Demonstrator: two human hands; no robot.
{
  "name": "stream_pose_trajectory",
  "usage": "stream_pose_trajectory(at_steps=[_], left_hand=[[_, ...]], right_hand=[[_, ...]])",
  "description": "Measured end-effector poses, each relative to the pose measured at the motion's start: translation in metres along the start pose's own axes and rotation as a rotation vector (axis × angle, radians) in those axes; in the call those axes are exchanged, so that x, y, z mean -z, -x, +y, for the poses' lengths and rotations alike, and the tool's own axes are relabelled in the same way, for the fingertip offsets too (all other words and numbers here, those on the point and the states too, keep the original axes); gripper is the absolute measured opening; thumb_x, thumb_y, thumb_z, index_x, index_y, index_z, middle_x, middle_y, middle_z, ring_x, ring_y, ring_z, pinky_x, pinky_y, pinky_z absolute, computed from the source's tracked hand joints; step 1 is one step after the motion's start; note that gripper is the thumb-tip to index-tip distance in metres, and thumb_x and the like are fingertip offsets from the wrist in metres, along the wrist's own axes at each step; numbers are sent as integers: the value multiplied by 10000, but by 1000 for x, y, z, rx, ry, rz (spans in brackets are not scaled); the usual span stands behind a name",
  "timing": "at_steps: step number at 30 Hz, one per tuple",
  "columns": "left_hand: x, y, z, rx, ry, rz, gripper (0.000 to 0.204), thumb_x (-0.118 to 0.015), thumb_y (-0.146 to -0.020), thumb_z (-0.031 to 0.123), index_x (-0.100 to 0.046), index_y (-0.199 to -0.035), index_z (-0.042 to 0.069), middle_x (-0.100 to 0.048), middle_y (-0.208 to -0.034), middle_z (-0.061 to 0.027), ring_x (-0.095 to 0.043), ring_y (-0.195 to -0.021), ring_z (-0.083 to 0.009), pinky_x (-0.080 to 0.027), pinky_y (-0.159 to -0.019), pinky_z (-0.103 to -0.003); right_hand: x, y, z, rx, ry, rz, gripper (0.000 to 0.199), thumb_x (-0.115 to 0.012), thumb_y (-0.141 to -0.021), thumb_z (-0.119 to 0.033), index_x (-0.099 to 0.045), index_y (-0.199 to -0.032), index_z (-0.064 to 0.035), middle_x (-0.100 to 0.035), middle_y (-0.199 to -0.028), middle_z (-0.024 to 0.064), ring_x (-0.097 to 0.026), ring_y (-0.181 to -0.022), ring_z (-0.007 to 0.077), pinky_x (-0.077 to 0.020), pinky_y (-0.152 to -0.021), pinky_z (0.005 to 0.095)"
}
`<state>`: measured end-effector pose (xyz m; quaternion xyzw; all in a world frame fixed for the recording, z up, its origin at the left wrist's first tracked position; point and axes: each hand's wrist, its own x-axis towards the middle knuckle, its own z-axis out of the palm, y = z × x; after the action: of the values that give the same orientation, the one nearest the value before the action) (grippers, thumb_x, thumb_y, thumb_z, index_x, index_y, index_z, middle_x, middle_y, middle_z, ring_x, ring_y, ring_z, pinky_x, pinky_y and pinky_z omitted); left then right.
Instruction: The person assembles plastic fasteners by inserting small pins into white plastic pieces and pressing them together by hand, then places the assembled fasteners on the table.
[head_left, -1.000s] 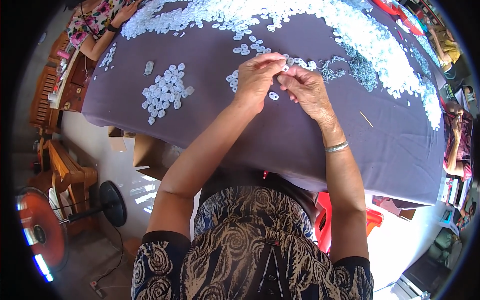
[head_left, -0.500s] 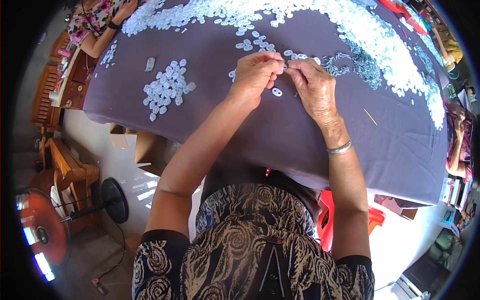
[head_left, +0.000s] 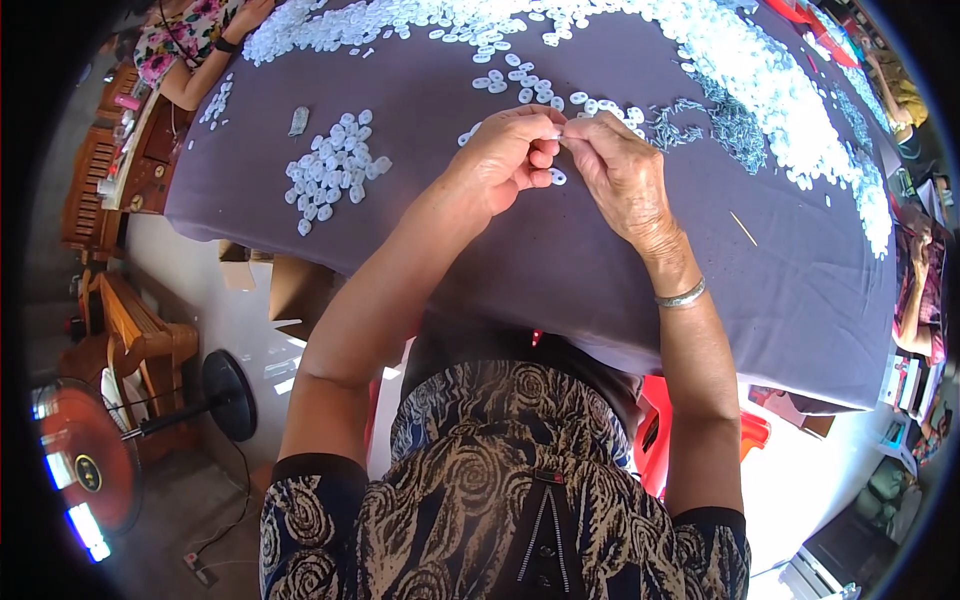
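Above the cloth-covered table (head_left: 600, 290), my left hand (head_left: 505, 158) and my right hand (head_left: 628, 182) meet with their fingertips pinched together. Between the left thumb and forefinger a sliver of a small white plastic piece (head_left: 557, 136) shows; the fingers hide most of it. My right thumb and forefinger close at its other side, on something too small to make out. One loose white oval piece with two dark holes (head_left: 557, 177) lies just below the hands. More such ovals (head_left: 603, 106) are spread beyond my fingers, next to a small heap of thin grey metal parts (head_left: 672, 128).
A separate cluster of white pieces (head_left: 335, 165) lies to the left, near a small clear packet (head_left: 299, 121). Large white heaps (head_left: 760, 100) fill the far side. A thin yellowish stick (head_left: 743, 229) lies at right. Other people sit at the table's sides; a fan (head_left: 90, 470) stands lower left.
Both hands have shifted slightly left and drawn closer together. The white piece between the fingertips is more covered now. The loose oval below is partly hidden by my left fingers.
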<state>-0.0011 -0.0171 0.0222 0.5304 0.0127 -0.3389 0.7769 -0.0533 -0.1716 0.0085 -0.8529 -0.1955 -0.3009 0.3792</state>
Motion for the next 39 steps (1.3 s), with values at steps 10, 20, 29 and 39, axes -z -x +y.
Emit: stream_pose_trajectory(at_steps=[10,20,29,39], left_hand=[[5,24,-16,-585,-540,42,229,-619,-844,43,-589,-1069,12,-648,-904,-77,-600,-747,-93,-483,-572,-239],[14,26,-37,-524,-380,35,240,-636,-842,9,-605,-1079,32,-646,-894,-63,-632,-792,-118,-518,-651,-237],[16,30,-44,-547,-350,54,278,-645,-835,5,-597,-1106,45,-618,-847,-38,-597,-742,-91,-507,-631,-233],[16,29,-57,-591,-408,57,333,-611,-842,2,-511,-1157,34,-597,-810,-21,-549,-667,-44,-489,-579,-205]], right_hand=[[11,-1,1,-666,-665,-268,112,-578,-897,-112,-635,-891,-16,-552,-694,-1,-472,-506,37,-405,-439,188],[11,-2,-3,-699,-641,-382,100,-597,-871,-109,-640,-858,-20,-548,-672,0,-460,-494,25,-392,-429,180],[9,-1,1,-698,-603,-395,123,-620,-881,-147,-645,-873,-27,-556,-684,-3,-453,-492,24,-387,-432,170],[4,3,5,-657,-608,-386,173,-591,-917,-223,-635,-922,-56,-550,-708,-24,-475,-557,35,-407,-461,178]])
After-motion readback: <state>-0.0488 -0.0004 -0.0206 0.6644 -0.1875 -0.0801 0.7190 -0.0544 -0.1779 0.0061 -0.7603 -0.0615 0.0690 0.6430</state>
